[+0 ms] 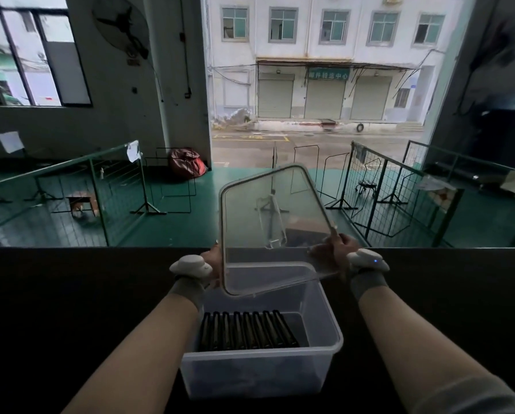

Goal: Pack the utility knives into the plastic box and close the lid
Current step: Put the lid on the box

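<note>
Lid (274, 222) is held tilted above the far rim of the box (324, 348), its sides gripped by left hand (213, 258) and right hand (339, 246); knives (247, 330) are packed below.

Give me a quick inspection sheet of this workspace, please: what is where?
Surface: dark table, carrying the plastic box.
Job's things: utility knives in a row inside the open box; clear lid held tilted above its far end.
Clutter: nothing seen.
Hands: left hand and right hand grip the lid's side edges; white wrist devices on both.
Cables: nothing seen.
Surroundings: green mesh fences; street beyond.
</note>
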Tool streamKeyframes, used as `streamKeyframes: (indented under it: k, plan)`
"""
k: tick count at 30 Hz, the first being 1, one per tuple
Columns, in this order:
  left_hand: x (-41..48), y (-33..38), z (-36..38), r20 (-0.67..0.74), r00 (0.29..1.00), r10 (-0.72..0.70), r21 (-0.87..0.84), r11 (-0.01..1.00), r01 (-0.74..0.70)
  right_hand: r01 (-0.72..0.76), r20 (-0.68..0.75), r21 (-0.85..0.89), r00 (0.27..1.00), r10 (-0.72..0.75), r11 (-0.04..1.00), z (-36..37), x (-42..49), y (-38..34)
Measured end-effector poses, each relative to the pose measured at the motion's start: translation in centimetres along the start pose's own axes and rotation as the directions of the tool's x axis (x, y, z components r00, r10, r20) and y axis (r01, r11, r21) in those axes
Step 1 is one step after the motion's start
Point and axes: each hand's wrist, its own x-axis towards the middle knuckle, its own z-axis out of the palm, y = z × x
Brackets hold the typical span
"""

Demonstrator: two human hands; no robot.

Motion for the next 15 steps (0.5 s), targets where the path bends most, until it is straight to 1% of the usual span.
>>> streamKeyframes:
  k: [2, 4, 6, 8, 10, 11, 12, 13, 15]
  plan:
    - [-0.3, 0.8, 0.3, 0.022, 0.998, -0.053, 0.016, 0.998, 0.053, 0.077, -0.001, 0.024, 0.997, -0.077, 0.997, 0.5, 1.0, -0.5]
    - [-0.9, 2.1, 0.9, 0.043, 0.997, -0.064, 0.033, 0.998, 0.062, 0.131, 0.006, 0.057, 0.991, -0.131, 0.990, 1.0, 1.2, -1.8]
    - [-1.0, 3.3, 1.5, 0.044, 0.998, -0.034, 0.033, 0.999, 0.033, 0.180, 0.009, 0.089, 0.983, -0.182, 0.980, 1.7, 1.6, -3.2]
    - [-0.7, 4.3, 2.0, 0.083, 0.996, -0.016, 0.004, 1.000, 0.015, 0.214, 0.012, 0.090, 0.976, -0.216, 0.973, 2.4, 2.2, -4.4]
    - [-0.8, 5.3, 2.5, 0.118, 0.993, 0.011, -0.033, 0.999, -0.007, 0.316, 0.012, -0.049, 0.949, -0.316, 0.947, 3.0, 2.7, -5.2]
    - [-0.7, 5.7, 2.7, 0.119, 0.992, 0.030, -0.047, 0.999, -0.025, 0.385, 0.008, -0.175, 0.921, -0.389, 0.906, 3.2, 3.0, -5.3]
    - [-0.4, 6.1, 2.9, 0.119, 0.992, 0.049, -0.064, 0.997, -0.041, 0.459, 0.045, -0.307, 0.882, -0.469, 0.834, 3.4, 3.4, -5.3]
    - [-0.3, 6.3, 3.1, 0.127, 0.990, 0.063, -0.082, 0.995, -0.053, 0.500, 0.106, -0.432, 0.855, -0.508, 0.751, 3.4, 3.1, -5.5]
    - [-0.3, 6.3, 3.3, 0.166, 0.983, 0.081, -0.117, 0.991, -0.062, 0.552, 0.234, -0.587, 0.816, -0.529, 0.592, 3.7, 2.9, -5.4]
